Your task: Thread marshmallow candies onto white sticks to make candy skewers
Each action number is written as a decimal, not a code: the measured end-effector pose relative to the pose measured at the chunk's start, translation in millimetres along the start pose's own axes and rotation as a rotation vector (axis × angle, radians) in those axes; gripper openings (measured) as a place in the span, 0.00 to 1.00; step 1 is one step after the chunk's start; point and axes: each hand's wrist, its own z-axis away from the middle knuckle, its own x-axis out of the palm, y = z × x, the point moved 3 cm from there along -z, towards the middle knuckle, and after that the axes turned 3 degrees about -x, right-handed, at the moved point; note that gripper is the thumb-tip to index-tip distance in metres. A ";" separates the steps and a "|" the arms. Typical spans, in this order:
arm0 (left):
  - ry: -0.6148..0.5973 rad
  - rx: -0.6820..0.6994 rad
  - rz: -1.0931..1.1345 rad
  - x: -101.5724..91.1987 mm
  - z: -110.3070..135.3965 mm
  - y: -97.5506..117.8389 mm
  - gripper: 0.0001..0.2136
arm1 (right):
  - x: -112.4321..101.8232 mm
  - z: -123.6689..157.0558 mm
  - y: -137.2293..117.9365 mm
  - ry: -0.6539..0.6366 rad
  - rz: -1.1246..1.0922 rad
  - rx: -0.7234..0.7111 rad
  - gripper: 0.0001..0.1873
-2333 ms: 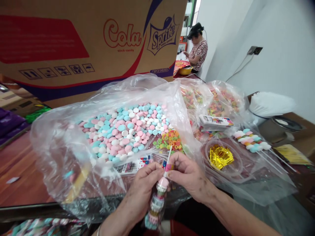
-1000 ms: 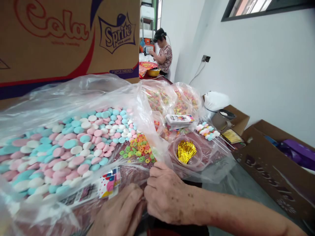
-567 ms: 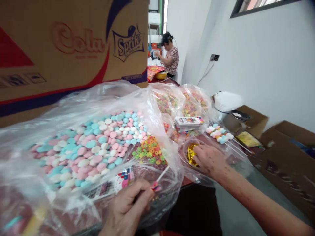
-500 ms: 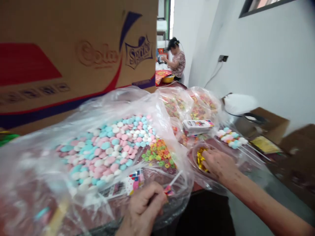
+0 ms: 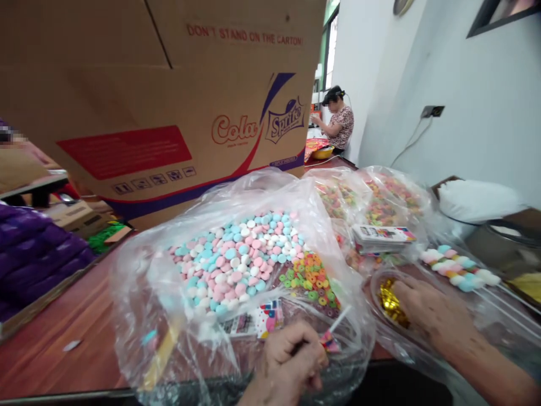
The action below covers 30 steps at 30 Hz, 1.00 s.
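My left hand [image 5: 293, 358] is closed at the table's front edge, its fingers pinched on a small red-and-pink piece [image 5: 329, 341] with a white stick [image 5: 340, 318]. What its fingertips grip is partly hidden. Over on the right, my right hand [image 5: 426, 310] reaches into a round clear tub [image 5: 374, 293] of shiny gold twist ties [image 5: 391, 304]; its fingertips are hidden. Left of it, an open clear bag holds pink, blue and white candies [image 5: 236, 254] and colourful ring candies [image 5: 315, 276]. A printed card [image 5: 257, 321] lies near my left hand.
A large cardboard carton [image 5: 147, 101] stands behind the bags. Bags of ring candies [image 5: 380, 194], a stack of cards [image 5: 382, 237] and marshmallow skewers [image 5: 459, 268] lie to the right. Purple packs [image 5: 38, 259] are at left. A co-worker [image 5: 340, 124] works at the far end.
The view has swung left, so the scene sits further right and the purple packs show. My left hand still pinches the same piece; my right hand remains in the tub.
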 end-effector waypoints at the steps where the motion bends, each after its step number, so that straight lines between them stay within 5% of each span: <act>1: 0.020 -0.005 0.017 0.5 1.3 2.8 0.13 | -6.2 -0.9 -1.8 -0.040 0.055 0.023 0.11; 7: 0.079 -0.008 0.001 1.7 -2.7 7.1 0.12 | -14.4 -8.6 2.1 -0.091 0.041 0.085 0.12; 14: 0.079 0.030 -0.031 7.9 -9.5 6.8 0.12 | -17.6 -9.7 14.7 0.211 -0.192 -0.014 0.13; 22: -0.006 -0.008 0.043 21.0 -17.0 11.9 0.11 | -26.9 -12.8 16.9 0.272 -0.427 0.124 0.12; 25: -0.048 0.019 0.048 31.0 -21.0 15.1 0.09 | -36.1 -12.6 3.2 0.251 -0.673 0.162 0.11; 30: -0.159 0.016 0.162 47.7 -26.5 17.2 0.07 | -46.2 -4.9 -56.2 0.045 -1.177 0.144 0.07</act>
